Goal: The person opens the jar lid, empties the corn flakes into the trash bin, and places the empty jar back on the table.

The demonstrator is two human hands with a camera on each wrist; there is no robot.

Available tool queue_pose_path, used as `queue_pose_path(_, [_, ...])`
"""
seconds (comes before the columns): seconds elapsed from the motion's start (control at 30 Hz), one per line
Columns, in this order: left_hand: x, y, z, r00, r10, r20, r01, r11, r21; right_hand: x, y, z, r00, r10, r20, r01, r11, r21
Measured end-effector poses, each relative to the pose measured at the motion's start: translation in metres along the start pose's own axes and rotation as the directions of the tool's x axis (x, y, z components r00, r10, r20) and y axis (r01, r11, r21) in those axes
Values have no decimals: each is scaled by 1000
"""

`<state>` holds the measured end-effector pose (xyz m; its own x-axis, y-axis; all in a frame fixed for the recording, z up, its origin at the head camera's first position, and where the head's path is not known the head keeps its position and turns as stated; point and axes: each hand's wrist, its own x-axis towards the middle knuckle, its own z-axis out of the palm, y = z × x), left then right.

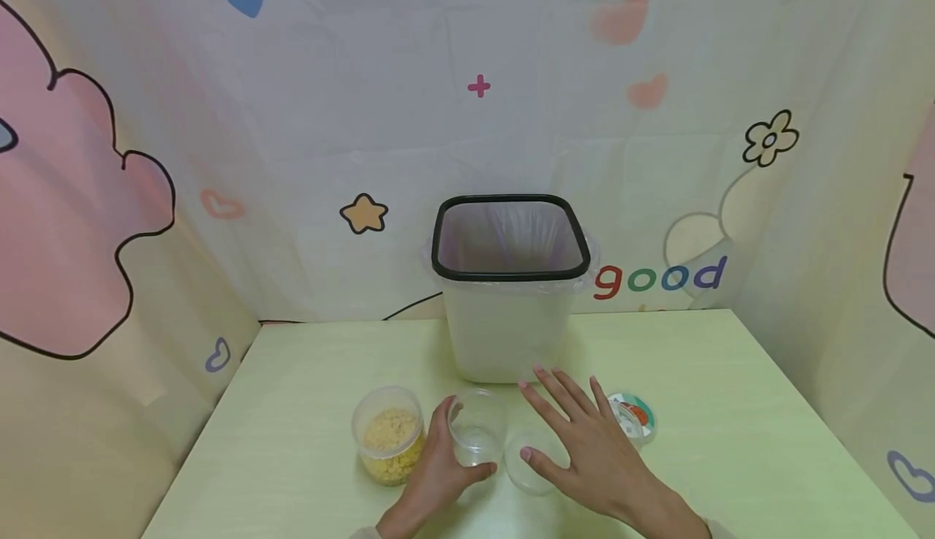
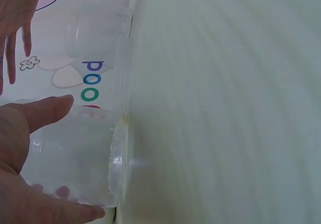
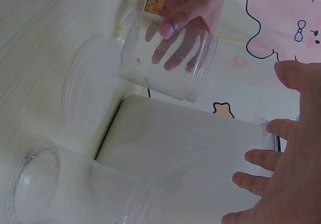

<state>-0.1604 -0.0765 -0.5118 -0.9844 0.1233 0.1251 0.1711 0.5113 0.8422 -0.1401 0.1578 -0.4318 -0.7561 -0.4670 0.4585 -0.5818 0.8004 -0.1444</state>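
Note:
A clear, empty plastic jar (image 1: 478, 421) without a lid stands upright near the table's front. My left hand (image 1: 441, 474) grips it from the left side, the thumb (image 2: 47, 114) along one side and the fingers around the other, seen through its wall in the right wrist view. A clear round lid (image 1: 522, 478) lies flat just right of that jar. Over this lid hovers my right hand (image 1: 595, 450), fingers straight and spread, holding nothing. Beyond the right hand, partly covered by it, is another clear jar (image 3: 100, 189) with a green, white and red disc-shaped label (image 1: 643, 416) in the head view.
Left of my left hand stands a clear tub (image 1: 390, 441) filled with yellow crumbly pieces. A white bin (image 1: 507, 332) with a black rim and plastic liner stands behind the jars, close to the printed cloth backdrop (image 1: 307, 117). The pale table (image 1: 307, 385) ends at that cloth.

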Motion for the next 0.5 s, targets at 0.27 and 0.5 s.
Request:
queue_pose_path(0.27, [-3,-3,0,1000,6,7,-6,1000,14,-1,-2,-2,1000,2,1,-2,1000,-11])
queue_pose_path(0.5, [-4,-1,0,1000,-13,16,13,999,-31,-1,-2,-3,1000,5,4,-5,1000,-6])
